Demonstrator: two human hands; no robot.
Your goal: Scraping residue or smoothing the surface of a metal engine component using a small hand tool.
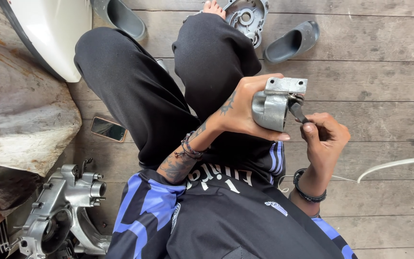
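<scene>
The person sits on a weathered grey plank floor [384, 62], legs in black trousers stretched ahead. The left hand [243, 108] has its grip wrapped around a grey cast-metal part [270, 106], held up over the lap, fingers curled about its rounded body. The right hand [324, 136] pinches a small dark tool [297, 111] between thumb and fingers, its tip touching the part's flat flange end. Two grey slippers [293, 42] lie on the boards near a metal engine cover [246, 17] by the bare foot. A phone [108, 128] lies left of the thigh, an engine casing [68, 211] further back beside a rough stone block [20, 110]
</scene>
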